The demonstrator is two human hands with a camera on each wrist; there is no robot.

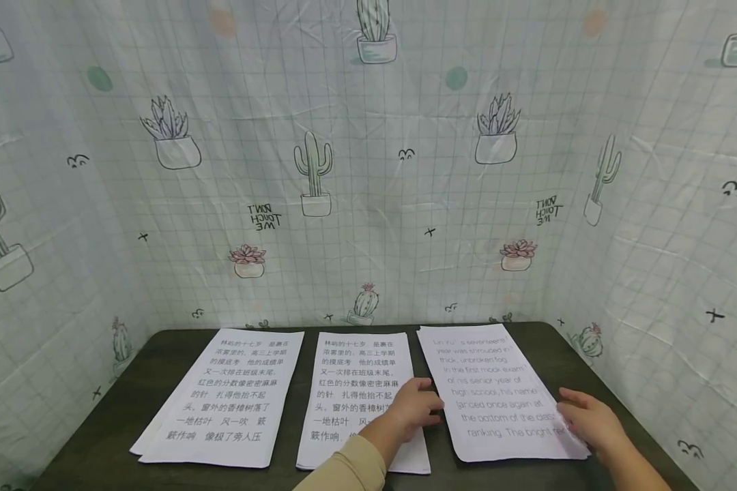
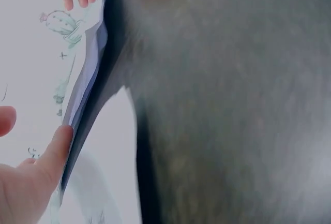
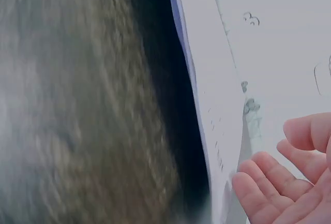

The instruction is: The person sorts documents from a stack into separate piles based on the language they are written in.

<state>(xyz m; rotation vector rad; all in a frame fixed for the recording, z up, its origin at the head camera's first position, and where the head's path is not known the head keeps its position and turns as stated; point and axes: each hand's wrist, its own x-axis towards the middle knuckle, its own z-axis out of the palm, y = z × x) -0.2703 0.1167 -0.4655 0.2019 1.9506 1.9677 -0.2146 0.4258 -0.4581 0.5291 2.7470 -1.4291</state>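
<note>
The English-text stack (image 1: 500, 392) lies at the right end of a dark table (image 1: 123, 416), its near right corner close to the table's front edge. A person's left hand (image 1: 414, 407) rests on the stack's left edge, fingers relaxed and spread across the gap from the neighbouring sheets, while the right hand (image 1: 589, 417) touches the stack's lower right edge with fingers loosely extended; neither hand is closed around the paper. The left wrist view shows a finger (image 2: 54, 151) laid against the layered sheet edges (image 2: 88, 74), which are slightly raised off the tabletop. The right wrist view shows fingertips (image 3: 256, 190) beside the paper's edge (image 3: 194, 94), gently curved and holding nothing.

Two more stacks sit alongside: a middle stack of Chinese text (image 1: 359, 389), just beside the left hand and partly covered by the beige sleeve (image 1: 347, 467), and a left stack of Chinese text (image 1: 230, 402), well apart from both hands. Narrow strips of bare table separate the three. A cactus-print curtain (image 1: 368, 170) closes in behind and at both sides, leaving bare tabletop mainly at the far left and near right corners.
</note>
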